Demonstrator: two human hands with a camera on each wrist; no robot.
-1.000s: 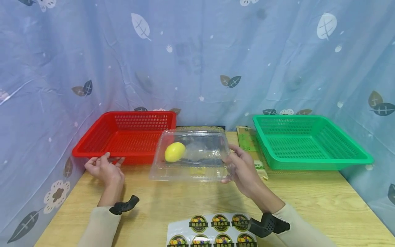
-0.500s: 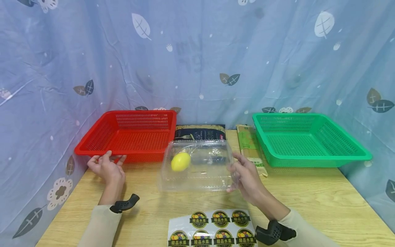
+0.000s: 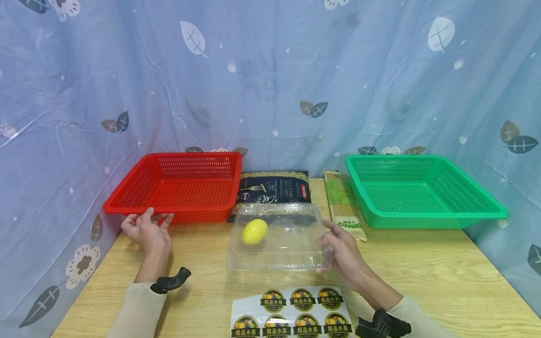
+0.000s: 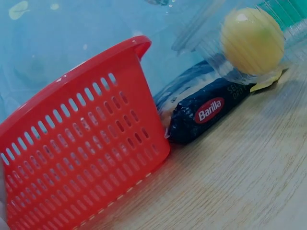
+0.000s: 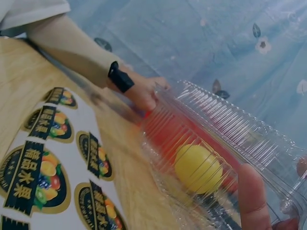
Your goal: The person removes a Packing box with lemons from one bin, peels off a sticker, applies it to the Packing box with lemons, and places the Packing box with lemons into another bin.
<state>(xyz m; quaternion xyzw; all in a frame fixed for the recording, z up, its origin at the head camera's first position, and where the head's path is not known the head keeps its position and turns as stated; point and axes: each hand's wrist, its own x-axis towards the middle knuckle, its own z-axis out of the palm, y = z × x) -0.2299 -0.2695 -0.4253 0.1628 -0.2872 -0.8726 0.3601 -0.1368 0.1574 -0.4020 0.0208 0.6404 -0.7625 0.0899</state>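
A clear plastic clamshell box point(image 3: 276, 237) lies low over the middle of the wooden table, with a yellow lemon point(image 3: 255, 231) inside it. My right hand point(image 3: 340, 251) grips the box's right edge; in the right wrist view a fingertip point(image 5: 253, 196) presses the ribbed box point(image 5: 230, 143) beside the lemon point(image 5: 197, 167). My left hand point(image 3: 145, 230) rests with relaxed fingers at the front rim of the red basket point(image 3: 139, 206) and holds nothing. The left wrist view shows the basket's wall point(image 4: 76, 158) and the lemon point(image 4: 252, 40) in the box.
A green basket point(image 3: 427, 220) stands at the right. A dark Barilla pasta packet point(image 3: 272, 188) and a long green packet point(image 3: 343, 202) lie between the baskets. A sheet of round fruit stickers point(image 3: 291, 312) lies at the near edge. Blue patterned cloth hangs behind and beside.
My right hand has brought the clear box with the lemon down and toward me, uncovering the pasta packet behind it. The left hand has stayed at the red basket's rim.
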